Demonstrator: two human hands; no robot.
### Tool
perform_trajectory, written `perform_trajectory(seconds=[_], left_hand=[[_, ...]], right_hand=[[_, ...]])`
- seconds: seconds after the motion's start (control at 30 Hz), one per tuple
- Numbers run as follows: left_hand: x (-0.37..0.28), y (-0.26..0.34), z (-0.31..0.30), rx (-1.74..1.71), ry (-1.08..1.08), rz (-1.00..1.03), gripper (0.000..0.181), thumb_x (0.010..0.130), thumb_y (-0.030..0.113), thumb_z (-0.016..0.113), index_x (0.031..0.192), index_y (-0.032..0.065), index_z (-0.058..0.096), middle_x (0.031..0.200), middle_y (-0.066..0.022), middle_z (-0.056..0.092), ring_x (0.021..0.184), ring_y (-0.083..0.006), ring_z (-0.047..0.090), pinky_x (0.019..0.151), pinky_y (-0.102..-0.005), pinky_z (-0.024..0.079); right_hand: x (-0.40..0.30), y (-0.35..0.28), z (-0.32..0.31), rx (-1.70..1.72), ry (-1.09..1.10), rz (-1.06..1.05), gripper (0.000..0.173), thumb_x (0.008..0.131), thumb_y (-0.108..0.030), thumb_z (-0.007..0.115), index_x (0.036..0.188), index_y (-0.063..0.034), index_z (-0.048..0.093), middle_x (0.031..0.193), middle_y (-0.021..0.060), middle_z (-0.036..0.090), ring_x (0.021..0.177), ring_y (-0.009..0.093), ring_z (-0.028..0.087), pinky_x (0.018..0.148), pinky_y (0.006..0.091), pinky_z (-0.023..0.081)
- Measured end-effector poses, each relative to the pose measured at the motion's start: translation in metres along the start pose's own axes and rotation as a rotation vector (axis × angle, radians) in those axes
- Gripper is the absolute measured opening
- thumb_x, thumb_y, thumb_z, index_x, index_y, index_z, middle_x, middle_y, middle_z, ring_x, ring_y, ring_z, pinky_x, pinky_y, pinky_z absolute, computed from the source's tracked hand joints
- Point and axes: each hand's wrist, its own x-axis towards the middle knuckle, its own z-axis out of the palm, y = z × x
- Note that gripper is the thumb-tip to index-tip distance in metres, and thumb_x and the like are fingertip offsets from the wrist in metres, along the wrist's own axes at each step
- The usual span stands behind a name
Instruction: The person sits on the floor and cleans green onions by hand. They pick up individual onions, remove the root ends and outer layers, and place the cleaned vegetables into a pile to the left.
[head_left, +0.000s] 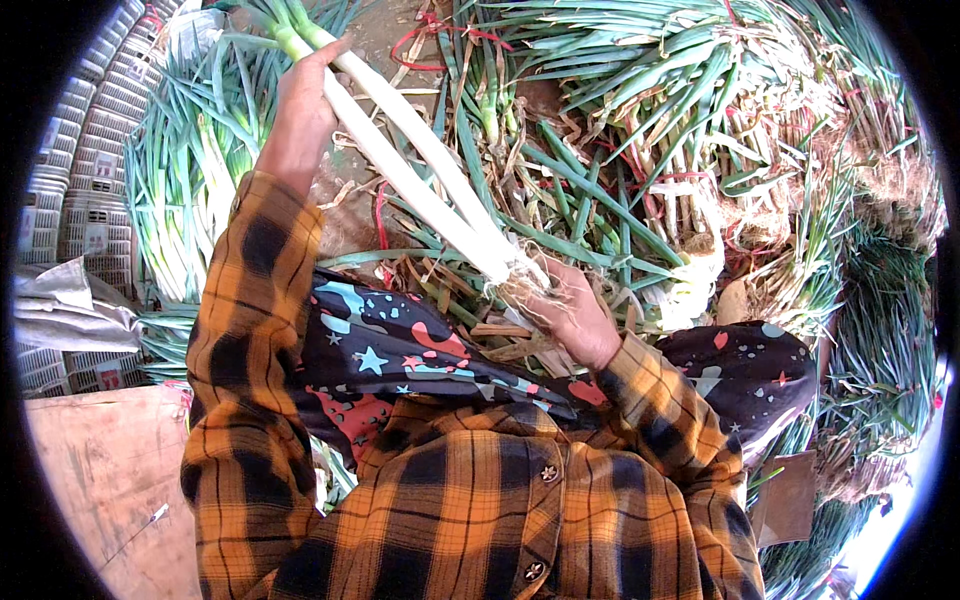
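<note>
Two long green onions (409, 161) with clean white shafts slant across the space above my lap. My left hand (306, 112) grips them near the top, where the white turns to green. At the lower end my right hand (581, 315) is around the stringy roots (525, 281), its fingers partly hidden behind them. Below the shafts, loose leaves and dry peelings (510, 341) cover the ground close to my right hand. Beside my left wrist lies a heap of cleaned green onions (199, 187) with pale stalks.
Untrimmed green onion bundles (675, 82), some bound with red ties, lie ahead and to the right. Stacked plastic crates (97, 165) line the left side, with a grey cloth (71, 304) over some. A wooden board (112, 480) is at the lower left, a cardboard piece (784, 499) lower right.
</note>
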Motion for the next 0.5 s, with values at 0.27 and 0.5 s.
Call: perform_trajectory(seconds=[0.27, 0.5], left_hand=[[-0.024, -0.009, 0.019, 0.109, -0.062, -0.044, 0.021, 0.073, 0.008, 0.070, 0.085, 0.0014, 0.054, 0.064, -0.0071, 0.056, 0.044, -0.0142, 0.049, 0.040, -0.0262, 0.042], [-0.015, -0.019, 0.022, 0.101, -0.052, -0.098, 0.024, 0.070, 0.003, 0.070, 0.087, -0.0006, 0.054, 0.068, -0.0071, 0.054, 0.049, -0.0166, 0.051, 0.043, -0.0279, 0.042]], right_hand=[[-0.044, -0.014, 0.000, 0.150, 0.048, 0.193, 0.040, 0.089, -0.020, 0.057, 0.120, 0.0027, 0.047, 0.083, -0.0004, 0.055, 0.066, 0.002, 0.044, 0.056, 0.0186, 0.037], [-0.075, -0.025, -0.003, 0.325, 0.084, 0.351, 0.031, 0.092, -0.021, 0.051, 0.116, -0.0011, 0.050, 0.064, -0.0075, 0.041, 0.051, 0.002, 0.033, 0.044, 0.0185, 0.025]])
